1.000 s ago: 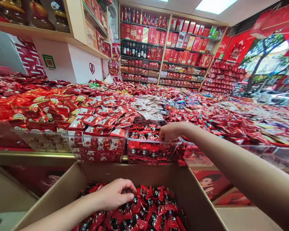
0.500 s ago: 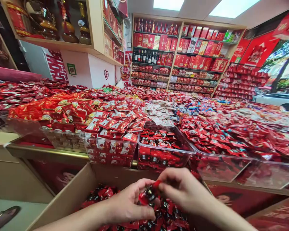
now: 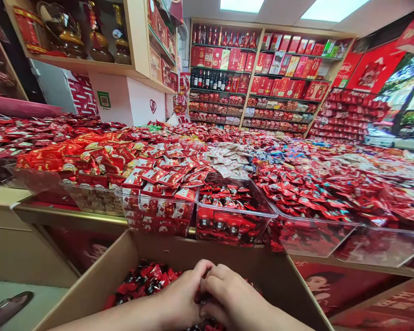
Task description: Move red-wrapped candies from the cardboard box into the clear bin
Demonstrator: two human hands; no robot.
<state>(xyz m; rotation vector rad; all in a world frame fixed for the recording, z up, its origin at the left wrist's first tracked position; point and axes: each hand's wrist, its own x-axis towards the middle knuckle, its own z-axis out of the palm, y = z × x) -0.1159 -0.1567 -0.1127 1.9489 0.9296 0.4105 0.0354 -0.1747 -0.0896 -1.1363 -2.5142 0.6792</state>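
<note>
My left hand [image 3: 183, 299] and my right hand [image 3: 232, 294] meet above an open cardboard box [image 3: 274, 278], with their fingers curled against each other. A sliver of dark red wrapper shows between them; the rest of what they hold is hidden by the fingers. Below and around my hands, small wrapped candies [image 3: 152, 278] in red and black lie loose in the box. Just beyond the box stands a clear plastic bin [image 3: 262, 214], partly filled with similar red-and-black candies [image 3: 224, 225] in rows.
Neighbouring clear bins hold heaped red-and-white packets [image 3: 162, 177] and red packets [image 3: 307, 188]. A counter's gold edge [image 3: 103, 221] runs under the bins. Shelves [image 3: 243, 82] with bottles and red boxes line the back. A wall cabinet [image 3: 138, 50] hangs at the upper left.
My right hand has moved left and down against my left hand. The red-and-black wrapped candies seen in the left hand earlier are now almost wholly covered.
</note>
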